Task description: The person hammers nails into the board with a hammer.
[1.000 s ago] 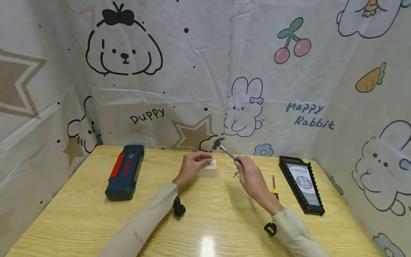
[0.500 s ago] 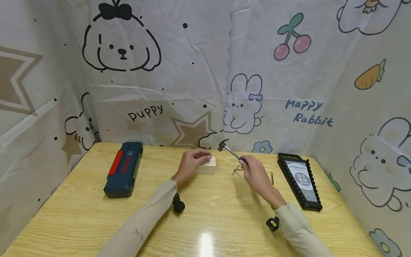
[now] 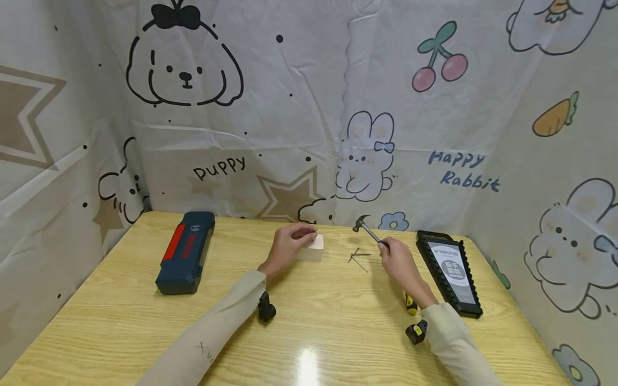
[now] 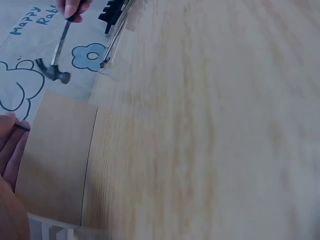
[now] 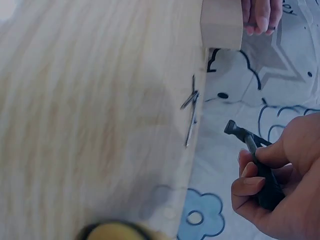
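Observation:
The left hand (image 3: 286, 247) is at a pale wooden block (image 3: 315, 251), its thumb and finger pinching a small nail at the block's top. In the left wrist view the nail (image 4: 22, 127) shows dark between the fingertips, beside the block (image 4: 57, 157). To the right, the right hand (image 3: 402, 265) grips the handle of a claw hammer (image 3: 372, 231), its head raised and apart from the block. The right wrist view shows the fingers of the right hand (image 5: 280, 185) curled round the hammer's black grip (image 5: 270, 190). Several loose nails (image 3: 358, 256) lie between block and hammer.
A dark blue and red case (image 3: 185, 253) lies on the left of the table (image 3: 289, 332). On the right are a black tool holder (image 3: 451, 273) and a yellow and black screwdriver handle (image 3: 411, 304), partly behind the right arm. A patterned cloth (image 3: 289, 107) hangs behind.
The right hand has moved to the right with the hammer, away from the block, uncovering more of the loose nails. The left hand stays at the block, still pinching the nail.

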Tool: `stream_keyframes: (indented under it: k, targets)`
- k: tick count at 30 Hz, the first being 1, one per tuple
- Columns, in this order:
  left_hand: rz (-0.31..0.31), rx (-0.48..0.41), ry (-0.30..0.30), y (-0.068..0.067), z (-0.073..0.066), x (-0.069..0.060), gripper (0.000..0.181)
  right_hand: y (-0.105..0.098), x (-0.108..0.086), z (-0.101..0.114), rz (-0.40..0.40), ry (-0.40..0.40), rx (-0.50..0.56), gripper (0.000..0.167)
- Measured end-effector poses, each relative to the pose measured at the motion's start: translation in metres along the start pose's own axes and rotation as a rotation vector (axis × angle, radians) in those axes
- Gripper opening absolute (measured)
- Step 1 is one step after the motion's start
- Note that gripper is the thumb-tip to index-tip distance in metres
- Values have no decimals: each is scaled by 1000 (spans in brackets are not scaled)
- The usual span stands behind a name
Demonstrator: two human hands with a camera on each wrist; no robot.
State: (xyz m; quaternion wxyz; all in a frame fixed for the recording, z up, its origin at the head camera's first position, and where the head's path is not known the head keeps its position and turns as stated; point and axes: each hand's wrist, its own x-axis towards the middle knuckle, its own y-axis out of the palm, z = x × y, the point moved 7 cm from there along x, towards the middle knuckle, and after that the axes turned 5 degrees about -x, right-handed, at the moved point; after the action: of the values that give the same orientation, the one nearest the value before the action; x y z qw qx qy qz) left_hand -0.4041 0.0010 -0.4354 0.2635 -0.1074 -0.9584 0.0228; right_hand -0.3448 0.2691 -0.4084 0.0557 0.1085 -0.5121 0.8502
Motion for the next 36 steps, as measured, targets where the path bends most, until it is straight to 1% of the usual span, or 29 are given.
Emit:
stream_keyframes:
  k: [2,5,9,10,12,13,14,17,19,20,21,22,23,24,25,27,28,30,32,33,36]
  targets:
    - [-2,-2,-4,0,0,0,17,0,0,-7,4,35,-2,24]
    - [-12,-18,-11,1,-2,0,19,1,-1,-15,1,65,-13,24]
    - [-43,-41,-3,2,-12,-2,29,2,-2,-21,-1,82,-7,25]
    - [-49,-33,7,3,-16,-1,31,2,-2,-22,-1,82,-3,25]
    - [-53,16,56,6,-27,-1,35,2,-2,-24,-3,81,7,25]
    - [-46,63,97,8,-32,-1,35,2,-3,-25,-2,81,11,25]
    - [-34,144,167,11,-39,-1,33,2,-3,-26,-2,81,16,25]
    - [32,403,426,25,-57,-7,23,3,-2,-30,12,95,34,26]
    - [87,524,590,38,-65,-15,17,5,0,-33,24,118,45,27]
    - [121,561,650,45,-68,-19,18,6,1,-33,28,129,49,28]
    - [168,569,676,51,-69,-21,18,7,3,-34,33,140,52,28]
    - [212,571,687,58,-69,-23,19,8,4,-35,34,150,53,28]
    - [253,571,686,64,-69,-24,19,8,5,-36,34,156,51,29]
    - [298,572,670,71,-68,-24,19,8,6,-36,35,160,51,29]
    - [346,573,643,77,-66,-24,19,8,6,-37,36,164,51,29]
    - [440,580,545,89,-61,-21,19,7,7,-38,38,167,51,29]
    - [486,583,483,95,-58,-20,20,6,7,-38,39,170,52,29]
    - [559,605,355,105,-50,-17,22,6,6,-39,42,175,50,29]
    - [606,633,231,114,-41,-14,26,5,6,-40,46,180,48,29]
    - [618,654,184,117,-37,-13,28,5,6,-40,48,183,50,30]
    - [640,721,78,126,-26,-10,31,4,5,-40,55,186,53,30]
